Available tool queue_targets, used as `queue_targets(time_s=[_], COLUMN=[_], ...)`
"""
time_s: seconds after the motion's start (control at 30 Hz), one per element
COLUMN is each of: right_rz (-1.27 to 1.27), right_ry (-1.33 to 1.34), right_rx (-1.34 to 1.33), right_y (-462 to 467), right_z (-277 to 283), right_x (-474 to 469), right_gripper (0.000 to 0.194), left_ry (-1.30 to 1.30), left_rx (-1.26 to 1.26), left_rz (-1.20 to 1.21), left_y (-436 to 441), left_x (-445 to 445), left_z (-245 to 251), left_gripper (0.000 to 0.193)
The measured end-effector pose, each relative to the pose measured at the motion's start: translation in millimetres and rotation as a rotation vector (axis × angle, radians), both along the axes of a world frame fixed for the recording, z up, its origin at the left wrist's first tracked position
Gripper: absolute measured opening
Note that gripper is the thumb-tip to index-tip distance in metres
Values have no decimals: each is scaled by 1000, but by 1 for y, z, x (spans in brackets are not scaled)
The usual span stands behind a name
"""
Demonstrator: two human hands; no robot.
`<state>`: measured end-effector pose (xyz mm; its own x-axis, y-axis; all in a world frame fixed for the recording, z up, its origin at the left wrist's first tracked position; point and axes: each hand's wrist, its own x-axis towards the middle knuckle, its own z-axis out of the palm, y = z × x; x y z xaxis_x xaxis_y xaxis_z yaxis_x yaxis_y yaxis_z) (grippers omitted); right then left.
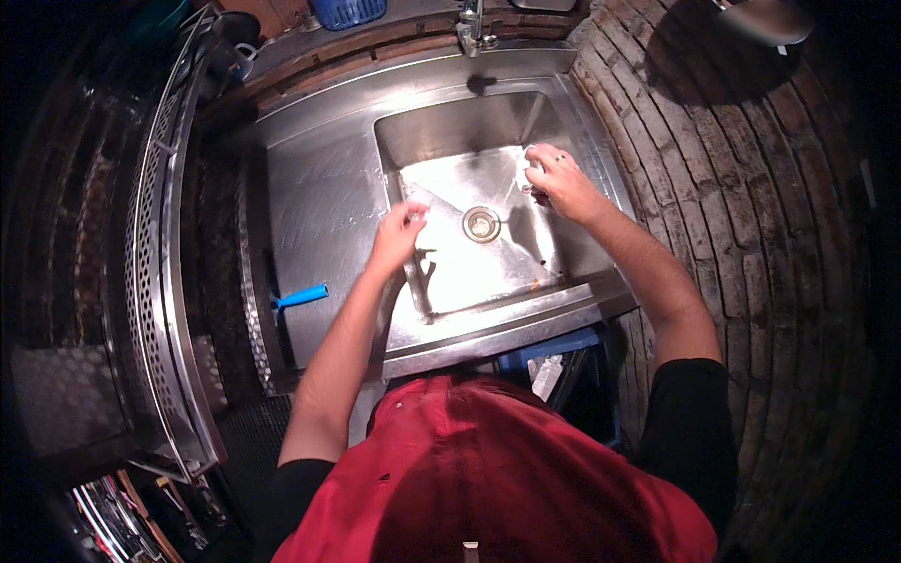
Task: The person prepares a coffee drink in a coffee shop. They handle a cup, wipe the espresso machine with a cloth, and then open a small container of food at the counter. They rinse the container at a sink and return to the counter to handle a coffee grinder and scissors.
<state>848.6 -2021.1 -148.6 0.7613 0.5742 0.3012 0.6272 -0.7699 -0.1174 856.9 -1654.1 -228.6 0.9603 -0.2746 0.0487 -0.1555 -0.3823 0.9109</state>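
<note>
My right hand (561, 184) is above the right side of a stainless steel sink basin (457, 169), its fingers closed around a small whitish object (526, 176) that I cannot make out further. Over the basin's left edge is my left hand (399, 232), fingers curled and apart, with nothing plainly in it. The round drain (481, 224) shows between and below the hands. A small orange scrap (535, 284) lies near the basin's front edge. On the steel drainboard to the left rests a squeegee-like tool with a blue handle (304, 295); its head is hard to see.
A faucet (475, 32) stands behind the basin, with a blue plastic basket (348, 10) on the ledge to its left. A perforated metal shelf (158, 232) runs along the left. A brick wall (704, 183) borders the right. A blue crate (556, 343) sits below the front edge.
</note>
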Motion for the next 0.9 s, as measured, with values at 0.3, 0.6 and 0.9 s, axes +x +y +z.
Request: queue_targets(time_s=[0.3, 0.6, 0.9], right_rz=[-16, 24, 59], right_ry=[6, -84, -52], right_rx=[-125, -97, -171], right_y=[12, 18, 26], right_z=[39, 70, 69], right_x=[14, 40, 49], right_gripper=[24, 21, 21], left_ry=[-628, -832, -814], left_rx=[304, 793, 1042], left_rz=[-344, -399, -808], left_y=[-123, -203, -168], left_x=[242, 303, 339], left_z=[133, 160, 157], left_gripper=[52, 67, 43])
